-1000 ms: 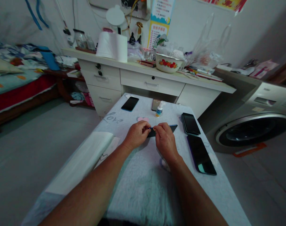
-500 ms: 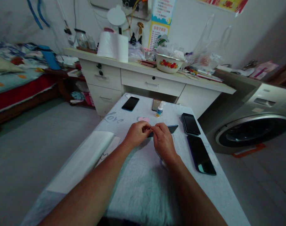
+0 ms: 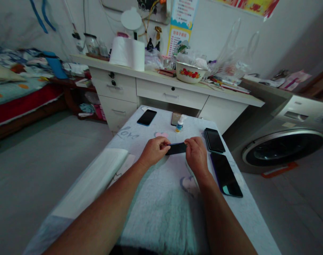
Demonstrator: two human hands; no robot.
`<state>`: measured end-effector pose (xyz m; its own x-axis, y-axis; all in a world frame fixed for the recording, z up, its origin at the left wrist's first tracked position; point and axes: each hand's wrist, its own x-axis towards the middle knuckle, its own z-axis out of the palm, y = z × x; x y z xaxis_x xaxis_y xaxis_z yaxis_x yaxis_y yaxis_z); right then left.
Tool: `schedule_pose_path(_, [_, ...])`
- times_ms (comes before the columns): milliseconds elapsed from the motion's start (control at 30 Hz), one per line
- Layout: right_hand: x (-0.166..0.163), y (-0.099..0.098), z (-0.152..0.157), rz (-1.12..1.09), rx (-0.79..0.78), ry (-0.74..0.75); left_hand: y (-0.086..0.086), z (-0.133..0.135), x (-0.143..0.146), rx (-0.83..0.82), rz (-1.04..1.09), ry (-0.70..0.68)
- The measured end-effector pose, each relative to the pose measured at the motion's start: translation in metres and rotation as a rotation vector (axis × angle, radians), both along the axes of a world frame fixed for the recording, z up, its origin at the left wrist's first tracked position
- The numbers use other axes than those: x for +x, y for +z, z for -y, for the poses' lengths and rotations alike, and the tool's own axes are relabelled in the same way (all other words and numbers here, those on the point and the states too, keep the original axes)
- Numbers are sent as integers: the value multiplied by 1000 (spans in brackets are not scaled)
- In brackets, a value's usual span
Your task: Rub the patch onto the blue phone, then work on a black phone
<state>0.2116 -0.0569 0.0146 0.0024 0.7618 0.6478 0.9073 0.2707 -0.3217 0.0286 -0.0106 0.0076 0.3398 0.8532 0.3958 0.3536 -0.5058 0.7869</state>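
A dark smartphone [image 3: 176, 148] lies sideways between my two hands, low over the cloth-covered table [image 3: 161, 198]. My left hand [image 3: 154, 150] is closed, with its thumb and fingertips pinched at the phone's left end. At the right end, the curled fingers of my right hand [image 3: 196, 154] pinch the upper corner. Whether a thin film or anything else small sits in the fingertips is too small to make out. Just beyond the hands stands a small white spray bottle [image 3: 180, 124] with a blue and yellow label.
Behind the bottle lies another phone [image 3: 175, 118]; a black phone [image 3: 147, 117] is at the far left. Along the right edge lie stacked phones [image 3: 215, 140] and a larger dark device [image 3: 226, 175]. White sheet material [image 3: 97, 180] covers the left side. A washing machine [image 3: 289, 134] stands right.
My right hand has moved right, away from my left hand, to the phone's right end. More of the phone's dark face shows between them. My left hand has barely moved.
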Motion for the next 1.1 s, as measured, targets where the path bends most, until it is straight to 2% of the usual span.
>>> schedule_pose_path(267, [24, -5, -7, -23, 54, -102, 1, 0, 0, -10, 8, -2])
schedule_pose_path(733, [43, -10, -12, -193, 96, -201, -5, -3, -2, -31, 21, 0])
schedule_pose_path(933, [51, -12, -13, -305, 39, -265, -6, -4, -1, -33, 33, -3])
schedule_pose_path(1100, [63, -24, -16, -494, -117, -238, -6, -3, -1, -34, 34, -11])
